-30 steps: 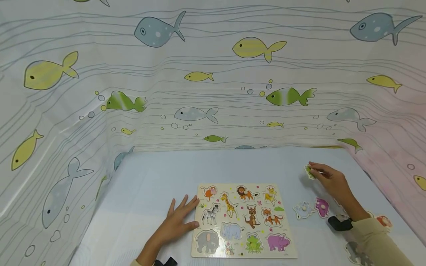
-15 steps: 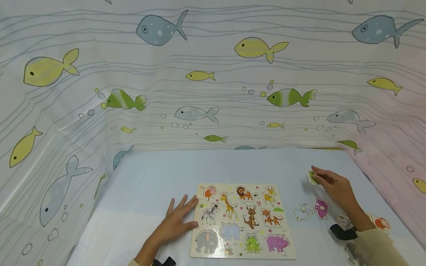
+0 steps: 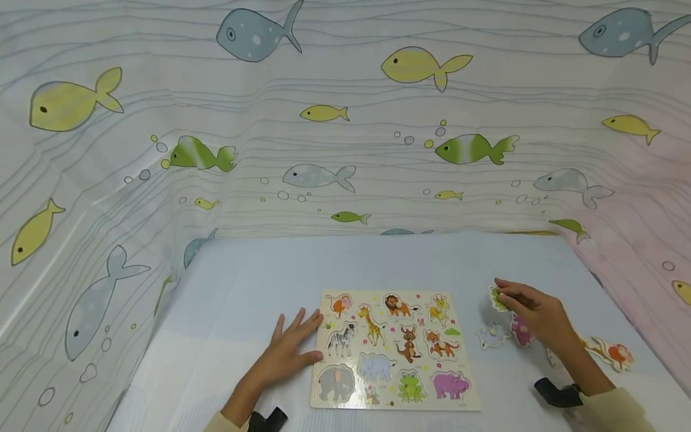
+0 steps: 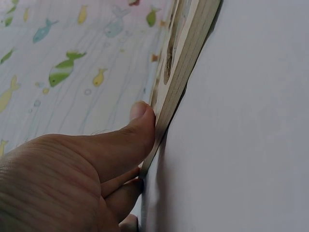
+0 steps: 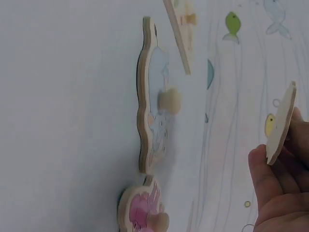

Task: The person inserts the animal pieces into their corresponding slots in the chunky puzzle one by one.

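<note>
My left hand [image 3: 288,354] lies spread at the left edge of a wooden animal puzzle board [image 3: 385,348]. In the left wrist view, its thumb [image 4: 140,118] touches the board's side [image 4: 181,79]. Off the board's upper right corner, my right hand [image 3: 542,312] pinches a green frog puzzle piece [image 3: 495,299] between thumb and fingers, raised over the table. The right wrist view shows this piece's bare wooden back [image 5: 282,123], tilted. Below the hand lie a light blue animal piece [image 3: 491,336] and a purple piece [image 3: 519,331], the latter partly covered by the hand.
More loose pieces, including an orange monkey piece [image 3: 618,355], lie right of my right forearm. Wooden knobs [image 5: 170,100] stand up from the loose pieces. A fish-patterned curtain [image 3: 345,144] bounds the white table [image 3: 259,270] at the back and sides.
My right hand has brought the frog piece toward me and slightly left, now overlapping the purple piece in the head view. My left hand stays at the board. The head view has tilted slightly.
</note>
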A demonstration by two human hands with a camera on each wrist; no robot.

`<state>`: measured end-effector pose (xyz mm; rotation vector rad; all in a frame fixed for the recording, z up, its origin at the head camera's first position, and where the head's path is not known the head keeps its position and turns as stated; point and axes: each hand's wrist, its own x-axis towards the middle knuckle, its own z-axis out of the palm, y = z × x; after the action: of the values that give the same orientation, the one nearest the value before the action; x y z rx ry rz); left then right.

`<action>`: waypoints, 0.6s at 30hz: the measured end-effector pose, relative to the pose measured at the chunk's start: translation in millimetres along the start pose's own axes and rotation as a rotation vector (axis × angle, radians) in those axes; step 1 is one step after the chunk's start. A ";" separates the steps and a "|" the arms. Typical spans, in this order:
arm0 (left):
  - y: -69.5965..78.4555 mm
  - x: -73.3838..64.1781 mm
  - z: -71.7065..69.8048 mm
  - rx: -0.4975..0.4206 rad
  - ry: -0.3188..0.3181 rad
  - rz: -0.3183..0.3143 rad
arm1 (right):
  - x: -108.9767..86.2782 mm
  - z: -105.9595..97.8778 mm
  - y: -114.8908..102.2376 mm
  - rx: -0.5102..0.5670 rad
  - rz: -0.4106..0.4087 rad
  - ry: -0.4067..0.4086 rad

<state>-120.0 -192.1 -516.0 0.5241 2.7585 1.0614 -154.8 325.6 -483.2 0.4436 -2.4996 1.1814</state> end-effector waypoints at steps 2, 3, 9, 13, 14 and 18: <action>-0.6 0.8 -0.1 0.000 -0.005 -0.009 | -3.0 3.7 -6.2 -0.002 -0.036 0.004; -0.8 1.1 0.0 0.000 -0.010 -0.016 | -4.7 6.0 -9.5 -0.007 -0.056 0.007; -3.2 2.1 1.3 0.005 -0.020 -0.046 | -15.7 22.0 -32.1 -0.044 -0.125 0.001; -3.2 1.6 1.5 -0.003 -0.024 -0.053 | -24.2 32.3 -49.2 -0.042 -0.097 -0.005; -3.1 1.6 1.5 -0.004 -0.026 -0.053 | -26.0 34.5 -53.3 -0.045 -0.092 -0.003; -2.4 2.3 0.7 0.001 -0.022 -0.048 | -31.1 42.4 -65.9 -0.025 -0.094 -0.013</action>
<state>-122.6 -192.4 -518.1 0.4645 2.7380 1.0374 -106.8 256.5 -477.1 0.5576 -2.4718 1.1138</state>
